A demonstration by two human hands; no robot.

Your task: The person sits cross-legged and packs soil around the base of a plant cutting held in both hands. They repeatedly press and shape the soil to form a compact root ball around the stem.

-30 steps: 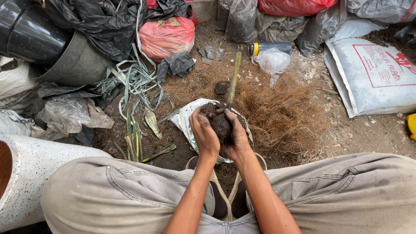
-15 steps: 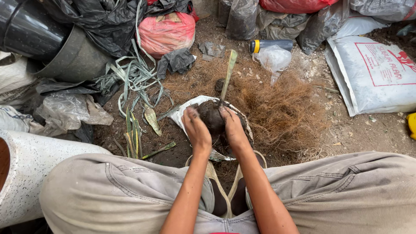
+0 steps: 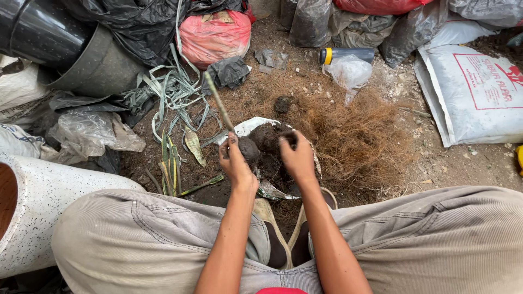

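Left hand [image 3: 235,162] pinches a stem [image 3: 219,103] at its soil ball [image 3: 249,148]; right hand [image 3: 297,158], fingers curled, packs soil [image 3: 268,137] beside it. More pressing seems needed.

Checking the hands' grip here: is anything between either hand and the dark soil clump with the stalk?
Nothing visible. The left hand holds the soil clump directly, its stalk slanting up and away; the right hand touches the dark soil beside it.
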